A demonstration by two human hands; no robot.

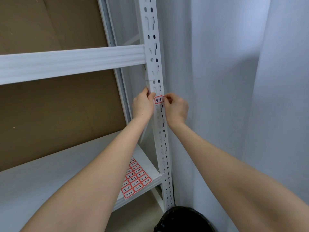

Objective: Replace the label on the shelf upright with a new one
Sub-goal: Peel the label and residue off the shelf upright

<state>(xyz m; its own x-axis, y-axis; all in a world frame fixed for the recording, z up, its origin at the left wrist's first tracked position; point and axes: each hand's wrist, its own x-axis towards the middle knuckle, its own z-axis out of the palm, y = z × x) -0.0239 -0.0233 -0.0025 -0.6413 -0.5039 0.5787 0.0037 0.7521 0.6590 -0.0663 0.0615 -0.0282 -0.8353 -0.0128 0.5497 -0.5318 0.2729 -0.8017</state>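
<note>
A white perforated shelf upright (154, 52) runs from top to bottom in the middle of the view. A red-bordered label (158, 100) with black handwriting sits on its front face at mid height. My left hand (143, 104) grips the upright's left edge, its thumb touching the label's left end. My right hand (175, 108) pinches the label's upper right corner with thumb and fingertip. A sheet of several more red-bordered labels (135, 179) lies on the lower shelf board, partly hidden behind my left forearm.
A white shelf beam (71, 61) crosses at upper left, with brown cardboard (55, 111) behind the rack. The lower white shelf board (50, 173) spreads at bottom left. A white curtain (234, 81) hangs at right. A bin with a black bag (182, 220) stands at the upright's foot.
</note>
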